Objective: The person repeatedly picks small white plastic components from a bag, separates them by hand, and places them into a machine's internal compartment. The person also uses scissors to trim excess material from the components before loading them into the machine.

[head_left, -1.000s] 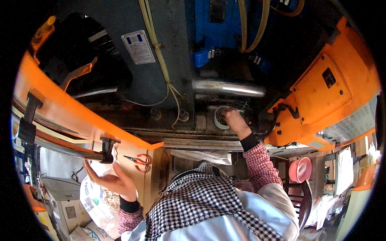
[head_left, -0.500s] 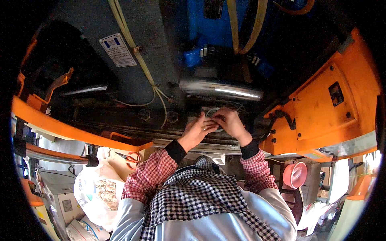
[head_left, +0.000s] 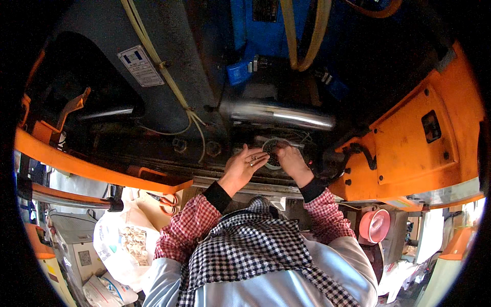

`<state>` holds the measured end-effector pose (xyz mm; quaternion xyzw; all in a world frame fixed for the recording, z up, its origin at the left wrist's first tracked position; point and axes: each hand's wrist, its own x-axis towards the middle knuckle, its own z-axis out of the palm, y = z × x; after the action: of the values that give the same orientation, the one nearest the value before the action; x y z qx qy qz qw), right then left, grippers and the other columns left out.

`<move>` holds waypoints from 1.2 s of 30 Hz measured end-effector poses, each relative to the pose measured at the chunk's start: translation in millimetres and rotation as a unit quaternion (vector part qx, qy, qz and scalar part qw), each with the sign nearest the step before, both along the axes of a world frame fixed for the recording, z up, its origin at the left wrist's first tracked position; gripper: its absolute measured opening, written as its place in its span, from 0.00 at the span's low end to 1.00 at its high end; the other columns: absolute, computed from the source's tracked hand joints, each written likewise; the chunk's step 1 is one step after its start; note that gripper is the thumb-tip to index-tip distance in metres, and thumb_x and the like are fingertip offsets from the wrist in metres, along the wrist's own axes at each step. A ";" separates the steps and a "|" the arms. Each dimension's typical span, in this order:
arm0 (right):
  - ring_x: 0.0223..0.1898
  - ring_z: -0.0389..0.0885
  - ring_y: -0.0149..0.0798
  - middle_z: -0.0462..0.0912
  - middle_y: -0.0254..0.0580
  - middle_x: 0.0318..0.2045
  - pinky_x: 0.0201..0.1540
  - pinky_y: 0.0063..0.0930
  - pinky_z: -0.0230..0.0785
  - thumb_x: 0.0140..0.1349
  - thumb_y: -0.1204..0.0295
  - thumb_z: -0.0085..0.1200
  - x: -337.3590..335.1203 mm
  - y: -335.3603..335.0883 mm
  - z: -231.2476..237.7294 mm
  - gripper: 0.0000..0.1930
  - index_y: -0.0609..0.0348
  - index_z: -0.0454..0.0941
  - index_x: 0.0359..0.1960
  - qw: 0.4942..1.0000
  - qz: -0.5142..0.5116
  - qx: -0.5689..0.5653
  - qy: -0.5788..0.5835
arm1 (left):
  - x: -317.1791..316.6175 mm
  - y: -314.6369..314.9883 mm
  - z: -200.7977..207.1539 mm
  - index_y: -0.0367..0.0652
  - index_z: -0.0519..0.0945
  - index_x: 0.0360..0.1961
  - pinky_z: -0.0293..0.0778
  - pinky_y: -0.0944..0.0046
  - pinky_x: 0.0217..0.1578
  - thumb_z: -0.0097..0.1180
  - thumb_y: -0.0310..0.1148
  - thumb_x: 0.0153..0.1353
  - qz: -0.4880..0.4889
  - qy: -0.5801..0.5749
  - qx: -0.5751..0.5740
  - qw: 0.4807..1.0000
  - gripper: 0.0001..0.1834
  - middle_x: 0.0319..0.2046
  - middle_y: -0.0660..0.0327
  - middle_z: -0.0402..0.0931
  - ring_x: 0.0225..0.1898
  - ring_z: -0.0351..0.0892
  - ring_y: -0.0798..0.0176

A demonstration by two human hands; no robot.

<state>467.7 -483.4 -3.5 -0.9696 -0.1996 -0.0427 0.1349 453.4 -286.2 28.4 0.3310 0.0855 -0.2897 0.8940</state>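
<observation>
Both my hands are at the small pale cup [head_left: 273, 167] on the machine ledge, just this side of the shiny bar [head_left: 291, 116]. L hand [head_left: 243, 166] is spread flat, fingertips by the cup's L edge — nothing seen in it. R hand [head_left: 293, 162] is curled over the R side, fingertips down by the dark bits [head_left: 272, 147]; can't tell if they're pinched on any. Lots of bits in the cup, so plenty's left, I'd say — how many are done, can't tell.
</observation>
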 end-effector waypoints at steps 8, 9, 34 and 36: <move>0.35 0.76 0.55 0.77 0.55 0.33 0.34 0.43 0.70 0.50 0.79 0.49 -0.2 -6.0 -4.1 0.07 0.64 0.76 0.31 0.998 -0.016 0.052 -0.003 | -10.8 2.2 9.9 0.26 0.68 0.46 0.64 0.55 0.57 0.42 0.45 0.65 0.019 0.032 0.023 0.999 0.26 0.47 0.45 0.69 0.51 0.69 0.50; 0.34 0.76 0.55 0.77 0.55 0.33 0.34 0.43 0.70 0.50 0.79 0.49 -0.3 -3.9 -0.6 0.07 0.64 0.76 0.31 0.997 -0.012 0.077 -0.015 | -11.0 1.4 8.2 0.26 0.68 0.45 0.64 0.55 0.57 0.42 0.45 0.65 0.018 0.032 0.030 0.999 0.26 0.47 0.46 0.69 0.51 0.69 0.50; 0.31 0.80 0.42 0.81 0.46 0.31 0.35 0.29 0.71 0.50 0.72 0.61 -13.7 46.6 90.2 0.12 0.64 0.78 0.35 0.927 0.061 0.367 -0.048 | -34.0 40.4 12.2 0.34 0.74 0.39 0.71 0.71 0.33 0.51 0.27 0.60 0.000 0.027 0.084 0.996 0.08 0.31 0.61 0.74 0.32 0.72 0.68; 0.28 0.78 0.32 0.81 0.43 0.29 0.32 0.23 0.69 0.54 0.72 0.58 20.5 53.8 94.6 0.10 0.65 0.77 0.35 0.907 0.031 0.414 -0.075 | -38.9 50.0 6.9 0.34 0.74 0.38 0.71 0.71 0.35 0.52 0.27 0.60 0.033 0.055 0.082 0.995 0.08 0.32 0.61 0.73 0.33 0.72 0.67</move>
<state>488.2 -429.6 91.0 -0.8140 -0.2035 -0.1902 0.5097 414.5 -236.2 35.3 0.3841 0.1687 -0.2701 0.8666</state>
